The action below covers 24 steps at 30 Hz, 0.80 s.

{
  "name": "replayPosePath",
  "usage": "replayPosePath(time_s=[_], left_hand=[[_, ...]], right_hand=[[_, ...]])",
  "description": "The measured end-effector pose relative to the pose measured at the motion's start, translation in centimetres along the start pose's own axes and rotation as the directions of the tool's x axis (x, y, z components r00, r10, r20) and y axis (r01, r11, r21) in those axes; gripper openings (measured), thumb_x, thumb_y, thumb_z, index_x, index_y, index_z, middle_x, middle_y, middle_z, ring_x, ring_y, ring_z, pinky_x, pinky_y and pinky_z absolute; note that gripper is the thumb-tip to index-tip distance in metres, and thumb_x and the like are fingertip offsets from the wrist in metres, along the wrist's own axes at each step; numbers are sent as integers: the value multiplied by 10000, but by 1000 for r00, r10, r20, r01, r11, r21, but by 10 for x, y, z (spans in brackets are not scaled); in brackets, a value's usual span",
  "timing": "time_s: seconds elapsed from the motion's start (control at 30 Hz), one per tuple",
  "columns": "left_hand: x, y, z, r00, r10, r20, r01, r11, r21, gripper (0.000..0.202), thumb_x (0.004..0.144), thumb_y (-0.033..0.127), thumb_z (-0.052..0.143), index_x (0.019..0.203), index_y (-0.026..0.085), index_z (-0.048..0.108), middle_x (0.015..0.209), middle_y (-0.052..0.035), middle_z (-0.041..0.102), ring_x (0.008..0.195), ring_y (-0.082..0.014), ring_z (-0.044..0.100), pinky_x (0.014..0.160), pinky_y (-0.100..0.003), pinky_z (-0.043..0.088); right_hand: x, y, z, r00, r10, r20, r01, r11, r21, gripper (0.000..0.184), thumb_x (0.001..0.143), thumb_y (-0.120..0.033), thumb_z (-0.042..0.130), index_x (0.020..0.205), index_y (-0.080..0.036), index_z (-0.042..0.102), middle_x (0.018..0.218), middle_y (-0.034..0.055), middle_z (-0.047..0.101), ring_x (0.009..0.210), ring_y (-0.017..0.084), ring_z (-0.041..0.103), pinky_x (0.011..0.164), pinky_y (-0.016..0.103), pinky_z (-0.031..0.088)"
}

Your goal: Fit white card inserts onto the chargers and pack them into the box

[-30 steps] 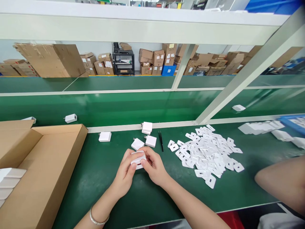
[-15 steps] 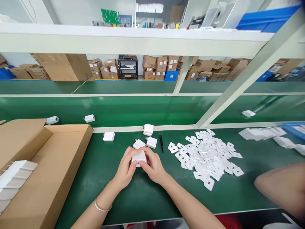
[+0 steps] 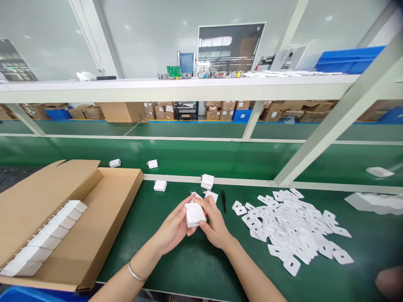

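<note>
Between both hands, above the green tabletop, is a white plug-in charger (image 3: 194, 214), its broad face turned up. My left hand (image 3: 176, 224) closes on its left side, thumb along the edge. On the other side my right hand (image 3: 214, 222) grips it with thumb and fingers. Just behind the fingers lie more chargers, partly hidden, with one charger (image 3: 207, 181) farther back near the pale rail. Black tweezers (image 3: 223, 200) lie right of them. A spread pile of flat white plates (image 3: 292, 226) with small slots covers the table to the right of my right hand.
An open cardboard box (image 3: 121, 218) at left holds a row of white chargers (image 3: 50, 237). A single charger (image 3: 160, 186) lies beyond the box's right side. A slanted metal post (image 3: 327, 113) and shelf beam (image 3: 176, 91) stand ahead. Part of another person's arm (image 3: 390, 283) shows at lower right.
My view has tilted up and swung left, showing more of the box. The charger in my hands has been turned, so its broad face shows more. The other person's arm has drawn mostly out of view.
</note>
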<state>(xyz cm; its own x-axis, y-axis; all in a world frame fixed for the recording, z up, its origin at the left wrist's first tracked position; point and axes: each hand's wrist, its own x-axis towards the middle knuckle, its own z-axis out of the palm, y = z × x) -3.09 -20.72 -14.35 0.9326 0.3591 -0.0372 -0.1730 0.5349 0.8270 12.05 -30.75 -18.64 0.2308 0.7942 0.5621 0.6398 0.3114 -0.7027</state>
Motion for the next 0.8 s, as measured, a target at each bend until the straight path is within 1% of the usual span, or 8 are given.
replayPosePath(time_s=[0.07, 0.17, 0.27, 0.37, 0.43, 0.53, 0.67, 0.8], left_hand=[[-14, 11, -6, 998, 23, -54, -18, 996, 83, 635, 945, 508, 650, 1507, 302, 438, 1015, -71, 603, 699, -112, 525, 575, -237, 409], [-32, 42, -42, 963, 162, -213, -48, 888, 457, 605, 935, 527, 641, 1438, 250, 452, 918, -37, 575, 669, -123, 546, 611, -271, 478], [-45, 87, -110, 808, 508, -299, 99, 383, 918, 503, 918, 545, 610, 1269, 193, 530, 1072, -82, 589, 788, -174, 612, 752, -335, 539], [-59, 135, -181, 678, 648, -347, 573, -169, 802, 449, 955, 527, 482, 1253, 196, 542, 1259, -118, 532, 890, -199, 634, 891, -356, 523], [-70, 161, -217, 627, 668, -400, 681, -221, 698, 470, 954, 499, 442, 1238, 140, 550, 1245, -178, 536, 985, -287, 623, 905, -418, 506], [-88, 183, -249, 613, 649, -451, 745, -285, 603, 400, 911, 439, 486, 1123, 128, 622, 1147, -201, 576, 1143, -395, 539, 982, -498, 442], [-110, 190, -267, 562, 644, -519, 810, -301, 503, 377, 878, 472, 562, 1073, 171, 677, 1227, -182, 535, 1216, -422, 454, 1012, -551, 395], [-105, 192, -265, 452, 696, -559, 876, -226, 427, 495, 925, 533, 524, 1157, 122, 676, 1320, -221, 454, 1217, -439, 470, 969, -544, 423]], right_hand=[[3, -2, -13, 999, -7, -34, 7, 1000, -21, 733, 1000, -721, 234, 1528, -246, 412, 1061, 88, 486, 883, 211, 509, 768, 361, 472], [7, 7, -39, 928, 138, -347, -204, 966, -161, 649, 1033, -614, 253, 1494, -185, 411, 1112, 112, 511, 895, 216, 520, 846, 390, 479], [6, 30, -60, 801, 322, -505, -568, 675, -471, 531, 989, -471, 454, 1370, -114, 545, 1210, 176, 512, 1079, 305, 534, 975, 461, 457], [-2, 53, -67, 711, 572, -408, -665, 362, -653, 504, 987, -366, 440, 1391, -95, 571, 1387, 236, 441, 1269, 407, 467, 1025, 528, 430], [-7, 63, -64, 651, 687, -324, -657, 296, -693, 494, 1003, -332, 408, 1413, -106, 565, 1446, 233, 417, 1314, 405, 456, 1030, 513, 437], [-10, 68, -59, 650, 721, -238, -618, 321, -717, 489, 1013, -288, 379, 1424, -90, 556, 1446, 228, 436, 1315, 376, 475, 1048, 458, 435], [-8, 61, -61, 681, 693, -238, -583, 315, -749, 486, 1000, -284, 452, 1432, -82, 548, 1442, 226, 442, 1349, 363, 450, 1089, 429, 405], [-3, 47, -73, 559, 781, -278, -643, 197, -740, 520, 986, -425, 531, 1420, -138, 549, 1331, 195, 505, 1265, 375, 507, 992, 499, 465]])
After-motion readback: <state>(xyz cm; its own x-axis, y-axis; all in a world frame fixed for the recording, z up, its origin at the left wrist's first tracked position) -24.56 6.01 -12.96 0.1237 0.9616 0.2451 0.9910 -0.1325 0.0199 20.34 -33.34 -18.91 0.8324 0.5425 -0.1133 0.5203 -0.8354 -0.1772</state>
